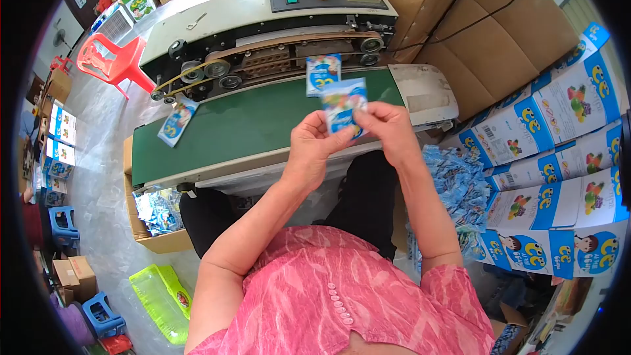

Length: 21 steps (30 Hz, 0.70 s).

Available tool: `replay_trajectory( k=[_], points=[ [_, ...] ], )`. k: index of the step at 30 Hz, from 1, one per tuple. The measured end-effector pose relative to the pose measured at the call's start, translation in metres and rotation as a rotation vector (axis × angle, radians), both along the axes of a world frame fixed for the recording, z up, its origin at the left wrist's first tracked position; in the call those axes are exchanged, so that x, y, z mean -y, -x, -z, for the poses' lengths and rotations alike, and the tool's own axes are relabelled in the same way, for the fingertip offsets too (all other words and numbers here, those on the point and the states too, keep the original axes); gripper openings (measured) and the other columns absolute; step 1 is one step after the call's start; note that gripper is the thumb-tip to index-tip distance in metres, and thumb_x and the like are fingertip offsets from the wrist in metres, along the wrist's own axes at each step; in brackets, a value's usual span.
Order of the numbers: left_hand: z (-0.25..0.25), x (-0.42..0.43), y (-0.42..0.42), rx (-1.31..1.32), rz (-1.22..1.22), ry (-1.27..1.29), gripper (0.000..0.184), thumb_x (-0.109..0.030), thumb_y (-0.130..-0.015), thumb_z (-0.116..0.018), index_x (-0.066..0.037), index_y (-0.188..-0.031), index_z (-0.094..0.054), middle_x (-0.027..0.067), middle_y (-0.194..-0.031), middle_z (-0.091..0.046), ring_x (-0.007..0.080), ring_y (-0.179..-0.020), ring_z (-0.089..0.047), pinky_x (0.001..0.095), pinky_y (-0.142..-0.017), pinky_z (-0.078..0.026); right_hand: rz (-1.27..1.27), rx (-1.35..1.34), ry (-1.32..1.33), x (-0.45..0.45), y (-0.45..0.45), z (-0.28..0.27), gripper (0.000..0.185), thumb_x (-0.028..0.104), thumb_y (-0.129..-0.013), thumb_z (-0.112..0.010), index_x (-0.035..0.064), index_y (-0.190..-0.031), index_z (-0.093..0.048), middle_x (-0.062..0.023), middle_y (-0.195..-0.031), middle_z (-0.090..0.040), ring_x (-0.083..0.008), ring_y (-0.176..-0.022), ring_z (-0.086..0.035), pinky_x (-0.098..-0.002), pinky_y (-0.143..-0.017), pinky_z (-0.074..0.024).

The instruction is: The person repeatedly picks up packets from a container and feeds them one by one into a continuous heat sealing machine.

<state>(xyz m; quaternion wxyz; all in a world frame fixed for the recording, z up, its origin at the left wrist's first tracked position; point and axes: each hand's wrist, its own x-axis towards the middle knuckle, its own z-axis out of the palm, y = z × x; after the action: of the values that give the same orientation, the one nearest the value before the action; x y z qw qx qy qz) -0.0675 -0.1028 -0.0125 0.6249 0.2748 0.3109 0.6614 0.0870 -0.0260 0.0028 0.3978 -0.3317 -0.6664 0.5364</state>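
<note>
Between my two hands is a small blue and white printed packet, somewhat blurred, held over the near edge of a green conveyor belt. My left hand pinches its lower left side. My right hand grips its right side with thumb and fingers. Just behind it, a second packet stands with its top at the sealing machine's belts. Farther left, a third packet lies tilted on the conveyor near the rollers.
Many loose blue packets are heaped at my right beside printed cartons. A cardboard box holding packets stands under the belt's left end. A green basket, a red chair and blue stools are to the left.
</note>
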Motion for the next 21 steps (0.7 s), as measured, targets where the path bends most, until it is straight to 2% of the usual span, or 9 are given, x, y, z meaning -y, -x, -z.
replay_trajectory(
  k=[2, 6, 9, 13, 17, 21],
  points=[
    [0.005, 0.002, -0.004, -0.045, -0.003, 0.002, 0.024, -0.004, -0.085, -0.066, -0.002, -0.108, -0.059, 0.0063, -0.100, -0.065, 0.0150, -0.091, -0.064, 0.0323, -0.079, -0.056, 0.152, -0.183, 0.361, -0.003, -0.011, 0.005, 0.018, 0.019, -0.091, -0.059, 0.0020, -0.093, -0.064, -0.0057, -0.088, -0.067, -0.0129, -0.075, -0.065, -0.0289, -0.063, -0.0558],
    [0.008, 0.010, -0.008, -0.129, 0.034, 0.008, 0.020, -0.002, -0.085, -0.066, -0.002, -0.104, -0.060, 0.0060, -0.096, -0.065, 0.0154, -0.090, -0.064, 0.0316, -0.079, -0.056, 0.351, -0.218, 0.343, -0.049, -0.042, 0.005, 0.018, 0.019, -0.092, -0.058, 0.0012, -0.093, -0.063, -0.0060, -0.086, -0.066, -0.0146, -0.076, -0.066, -0.0321, -0.063, -0.0578],
    [0.012, 0.019, -0.015, -0.161, 0.073, 0.003, 0.017, -0.001, -0.085, -0.066, -0.002, -0.100, -0.061, 0.0054, -0.094, -0.065, 0.0146, -0.087, -0.064, 0.0300, -0.078, -0.056, 0.453, -0.058, 0.321, -0.085, -0.048, 0.017, 0.017, 0.018, -0.091, -0.059, 0.0024, -0.095, -0.063, -0.0052, -0.084, -0.066, -0.0142, -0.074, -0.066, -0.0309, -0.059, -0.0568],
    [0.016, 0.024, -0.022, -0.164, 0.118, -0.004, 0.013, -0.002, -0.084, -0.066, -0.002, -0.097, -0.062, 0.0050, -0.091, -0.065, 0.0135, -0.084, -0.064, 0.0284, -0.076, -0.055, 0.352, 0.074, 0.272, -0.117, -0.022, 0.030, 0.017, 0.019, -0.091, -0.060, 0.0028, -0.096, -0.063, -0.0054, -0.083, -0.066, -0.0133, -0.073, -0.065, -0.0285, -0.058, -0.0555],
    [0.019, 0.034, -0.025, -0.183, 0.127, 0.030, 0.012, -0.003, -0.084, -0.067, -0.003, -0.095, -0.063, 0.0049, -0.089, -0.066, 0.0130, -0.081, -0.063, 0.0276, -0.074, -0.054, 0.411, 0.031, 0.135, -0.096, -0.030, 0.020, 0.019, 0.020, -0.089, -0.062, 0.0028, -0.097, -0.063, -0.0054, -0.084, -0.067, -0.0123, -0.072, -0.064, -0.0263, -0.057, -0.0538],
    [0.029, 0.048, -0.031, -0.272, 0.213, 0.130, 0.015, -0.001, -0.083, -0.068, -0.003, -0.097, -0.064, 0.0030, -0.088, -0.065, 0.0100, -0.081, -0.061, 0.0242, -0.072, -0.052, 0.565, 0.089, 0.143, -0.028, -0.129, 0.012, 0.024, 0.024, -0.088, -0.064, 0.0022, -0.098, -0.064, -0.0064, -0.087, -0.067, -0.0123, -0.072, -0.064, -0.0245, -0.056, -0.0516]
  ],
)
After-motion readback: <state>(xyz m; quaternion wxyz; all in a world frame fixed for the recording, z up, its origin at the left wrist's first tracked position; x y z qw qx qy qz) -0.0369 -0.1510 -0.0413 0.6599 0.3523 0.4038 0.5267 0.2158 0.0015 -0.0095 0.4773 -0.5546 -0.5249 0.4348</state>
